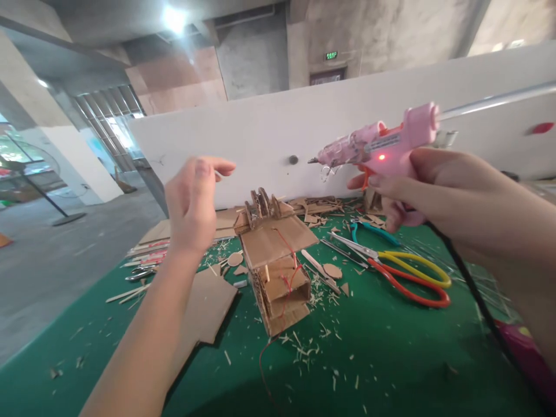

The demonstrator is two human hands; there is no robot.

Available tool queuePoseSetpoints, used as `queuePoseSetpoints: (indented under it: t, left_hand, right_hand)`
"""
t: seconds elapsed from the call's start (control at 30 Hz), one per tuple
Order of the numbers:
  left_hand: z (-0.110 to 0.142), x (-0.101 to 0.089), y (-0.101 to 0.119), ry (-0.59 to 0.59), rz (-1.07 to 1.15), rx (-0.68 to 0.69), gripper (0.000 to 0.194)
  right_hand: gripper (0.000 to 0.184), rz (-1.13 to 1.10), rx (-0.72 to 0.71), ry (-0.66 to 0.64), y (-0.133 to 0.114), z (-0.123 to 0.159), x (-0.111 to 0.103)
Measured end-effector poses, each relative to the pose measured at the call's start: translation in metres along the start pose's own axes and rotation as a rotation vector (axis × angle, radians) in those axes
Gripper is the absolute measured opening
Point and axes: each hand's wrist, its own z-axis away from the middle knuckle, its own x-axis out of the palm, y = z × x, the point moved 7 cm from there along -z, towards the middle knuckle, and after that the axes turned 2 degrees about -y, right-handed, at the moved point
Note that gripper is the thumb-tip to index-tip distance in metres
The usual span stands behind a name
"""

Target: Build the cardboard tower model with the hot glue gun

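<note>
My right hand [417,191] is wrapped round the handle of a pink glue gun [391,150], raised at the right. Its metal nozzle points left, a red light glows on its side, and a clear glue stick [495,101] sticks out of its back. Stringy glue clings round the nozzle. At the left my left hand [195,200] is held up above the table with its fingers bent to the right, and no object shows in it. Between and below the hands stands a cardboard model [278,240] with upright ridged discs, an open box front and red string.
Scissors with yellow and red handles [408,278] and teal pliers [376,231] lie right of the model. A cardboard sheet [208,301] lies to its left. Shavings and scraps litter the green table [373,359]. A white panel [256,139] stands behind. The gun's black cord [464,266] hangs at the right.
</note>
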Motion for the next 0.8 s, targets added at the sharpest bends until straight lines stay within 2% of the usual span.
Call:
queuePoseSetpoints:
  t: [0.03, 0.1, 0.17, 0.2, 0.3, 0.4, 0.53, 0.7, 0.8]
  left_hand:
    - [-0.001, 0.001, 0.009, -0.063, -0.12, 0.052, 0.039]
    - [0.001, 0.009, 0.02, -0.267, -0.272, 0.102, 0.03]
    - [0.005, 0.016, 0.025, -0.449, -0.286, 0.088, 0.026]
    - [0.006, 0.017, 0.026, -0.477, -0.258, 0.075, 0.026]
    - [0.008, 0.014, 0.029, -0.454, -0.185, 0.056, 0.027]
    - [0.012, 0.015, 0.026, -0.508, -0.153, 0.038, 0.026]
    - [0.016, 0.012, 0.024, -0.592, -0.14, 0.015, 0.043]
    - [0.02, 0.011, 0.025, -0.771, -0.059, 0.003, 0.058]
    - [0.021, 0.01, 0.024, -0.774, -0.069, -0.043, 0.065]
  right_hand:
    - [0.03, 0.003, 0.005, 0.0, -0.001, 0.0, -0.001]
    - [0.03, -0.008, 0.013, -0.013, -0.002, 0.001, -0.001]
    - [0.028, -0.032, 0.021, -0.017, -0.004, 0.001, -0.002]
    - [0.028, -0.046, 0.023, -0.01, -0.005, 0.001, -0.003]
    - [0.027, -0.058, 0.02, 0.031, -0.007, 0.002, -0.006]
    - [0.026, -0.042, 0.025, 0.058, -0.007, 0.003, -0.008]
    - [0.023, -0.03, -0.011, 0.057, -0.004, 0.001, -0.009]
    - [0.027, 0.001, -0.1, -0.02, -0.001, -0.001, -0.008]
    - [0.031, 0.006, -0.103, -0.039, 0.001, -0.002, -0.008]
